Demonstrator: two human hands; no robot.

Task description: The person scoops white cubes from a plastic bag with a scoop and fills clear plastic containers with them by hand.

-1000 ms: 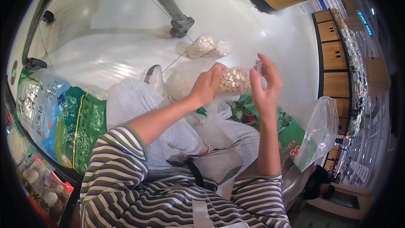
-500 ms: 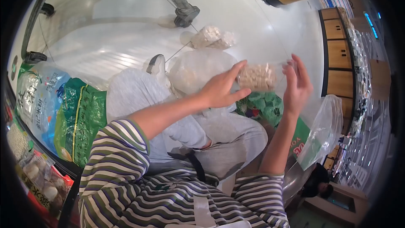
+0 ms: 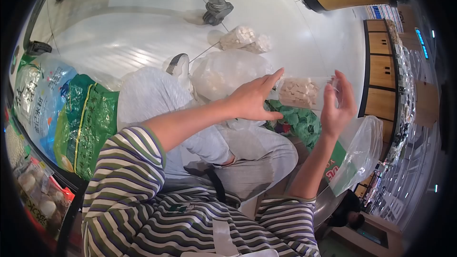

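Note:
A small clear plastic bag [image 3: 299,93] of pale, beige cube-shaped pieces hangs sideways in front of my knees. My right hand [image 3: 339,105] pinches its gathered, unfilled end between thumb and fingers. At the filled end is my left hand [image 3: 254,97], its thumb and fingers spread wide. Whether a fingertip touches the plastic there I cannot tell. Beneath the bag lies a green leafy-patterned package [image 3: 302,121]. A large translucent white plastic bag [image 3: 226,74] rests on the floor just beyond my left hand.
Two similar filled bags [image 3: 238,37] lie on the floor near a metal leg with a caster [image 3: 218,13]. Green and blue printed sacks [image 3: 97,128] stand at my left. An empty-looking clear bag [image 3: 357,154] is at right, before wooden cabinets [image 3: 381,69]. Another person [image 3: 347,212] is lower right.
The bag of cubes has shifted slightly right and tilted, its right end lower. My left hand's fingers have spread a little from its filled end. The whole view has shifted slightly.

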